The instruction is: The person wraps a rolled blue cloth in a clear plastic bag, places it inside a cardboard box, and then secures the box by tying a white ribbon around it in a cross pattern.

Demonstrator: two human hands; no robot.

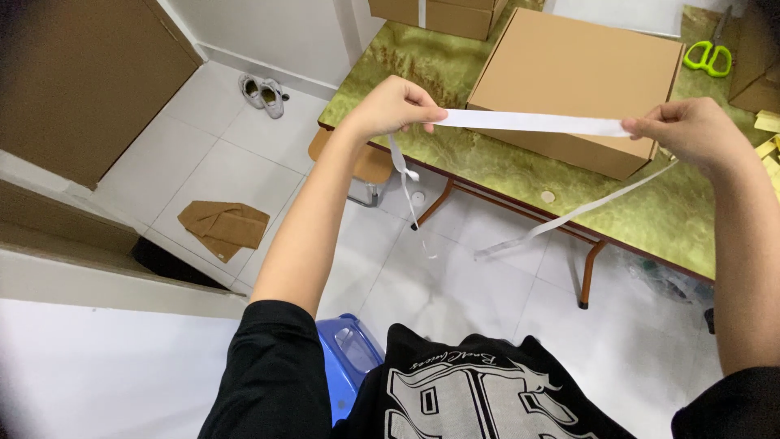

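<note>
1. You hold a white strip (536, 123) stretched flat between both hands, above the near edge of the green marbled bench (520, 175). It is pulled taut and level; it touches nothing on the bench yet, as far as the picture shows.

2. Your left hand (396, 106), at 11 o'clock, is closed in a pinch on the strip's left end. A thin white tail hangs down from that grip toward the tiled floor (244, 162).

3. Your right hand (691, 130), at 2 o'clock, is likewise nearly closed, fingertips pinching the strip's right end. A second, longer tail trails from it down and leftward below the bench edge.

4. The closed cardboard box (577, 85) sits on the bench just behind the strip, at 12 o'clock; no strip lies on its lid or sides, so any fixing to it looks not yet begun.

5. Green-handled scissors (708, 57) lie at 1 o'clock, well apart from both hands. A pair of shoes (263, 94) and a folded brown cloth (223, 228) rest on the floor at 10 o'clock.
</note>
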